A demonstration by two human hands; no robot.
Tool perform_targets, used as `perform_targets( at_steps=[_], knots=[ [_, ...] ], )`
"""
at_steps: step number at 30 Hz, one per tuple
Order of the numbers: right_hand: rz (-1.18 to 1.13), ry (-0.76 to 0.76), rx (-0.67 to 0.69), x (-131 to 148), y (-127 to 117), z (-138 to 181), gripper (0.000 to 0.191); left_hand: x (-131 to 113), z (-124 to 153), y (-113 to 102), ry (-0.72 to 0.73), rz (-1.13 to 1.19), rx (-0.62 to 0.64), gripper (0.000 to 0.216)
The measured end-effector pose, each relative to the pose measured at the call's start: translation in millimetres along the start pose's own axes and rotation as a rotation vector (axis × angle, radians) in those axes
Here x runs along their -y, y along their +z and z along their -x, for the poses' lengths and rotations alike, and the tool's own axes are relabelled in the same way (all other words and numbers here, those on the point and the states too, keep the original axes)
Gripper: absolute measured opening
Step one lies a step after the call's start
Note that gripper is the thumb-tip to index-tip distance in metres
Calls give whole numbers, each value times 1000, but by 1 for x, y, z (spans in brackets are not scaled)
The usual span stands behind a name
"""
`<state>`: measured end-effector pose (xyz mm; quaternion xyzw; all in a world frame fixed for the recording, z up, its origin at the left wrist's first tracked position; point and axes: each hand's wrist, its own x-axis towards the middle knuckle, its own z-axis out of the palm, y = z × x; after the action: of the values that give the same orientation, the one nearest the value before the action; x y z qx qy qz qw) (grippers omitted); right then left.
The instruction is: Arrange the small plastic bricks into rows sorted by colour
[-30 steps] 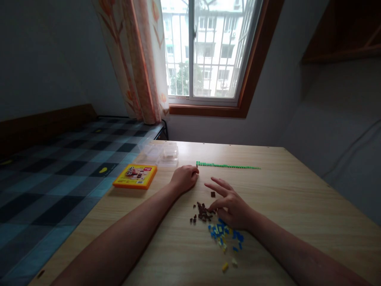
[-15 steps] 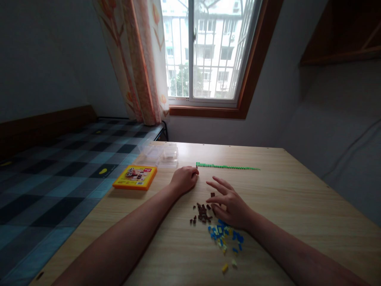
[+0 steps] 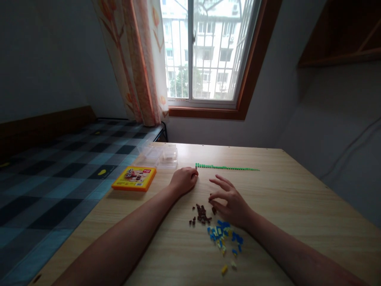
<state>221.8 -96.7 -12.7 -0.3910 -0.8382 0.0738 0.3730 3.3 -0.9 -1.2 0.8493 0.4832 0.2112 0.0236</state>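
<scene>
My right hand (image 3: 230,200) pinches a small brown building brick (image 3: 210,196) between thumb and index finger, with its other fingers stretched out. Just left of it lies a loose pile of brown bricks (image 3: 202,213). Below the right wrist, blue bricks (image 3: 237,238) are mixed with pale and yellow ones. My left hand (image 3: 183,180) rests closed on the table, its fingers curled; whatever they may hold is hidden. A long row of small green bricks (image 3: 226,167) runs rightward from near its knuckles.
A yellow-orange box (image 3: 133,178) with a printed picture lies left of my left hand. Behind it sit clear plastic trays (image 3: 159,155). The wooden table (image 3: 291,198) borders a checked bed (image 3: 59,178) on the left and a windowed wall at the back.
My right thumb and index finger have closed on a brown brick that lay by the fingers. The left hand stays in place.
</scene>
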Motion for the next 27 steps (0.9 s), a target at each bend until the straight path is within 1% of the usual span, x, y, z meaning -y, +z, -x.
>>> perform_targets(
  at_steps=[2,4,8,11,14,21,27],
  knots=[
    [30,55,-76,-9,-3,-1,12,0,0,0,0,2,2,23],
    [78,81,-102,-20,-6,-1,11,0,0,-1,-3,4,6,23],
    [117,95,-42,-34,-9,0,9,-1,-1,-2,-24,11,20,23],
    [110,82,12,-33,-11,1,10,-1,-1,-3,-21,19,22,23],
    [95,43,37,-28,-13,1,11,-2,0,-3,-23,24,18,22],
    [94,-22,36,-24,-14,3,14,-3,0,-4,-41,11,20,23],
    [100,-21,28,-23,-12,2,15,-2,0,-2,-31,11,16,23]
  ],
)
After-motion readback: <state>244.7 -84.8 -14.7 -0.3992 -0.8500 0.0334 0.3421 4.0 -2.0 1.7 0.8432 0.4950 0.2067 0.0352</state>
